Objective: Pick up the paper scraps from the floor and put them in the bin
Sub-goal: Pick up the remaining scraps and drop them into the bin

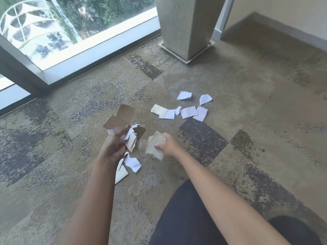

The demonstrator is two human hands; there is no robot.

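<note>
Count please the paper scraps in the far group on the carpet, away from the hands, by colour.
White scraps: 6
Cream scrap: 1
Total: 7
The left hand and the right hand grip more scraps, too bunched to count.

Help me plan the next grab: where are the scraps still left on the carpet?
Most lie in a cluster ahead and right of the right hand, toward the pillar. A few more lie under the left hand.
</note>
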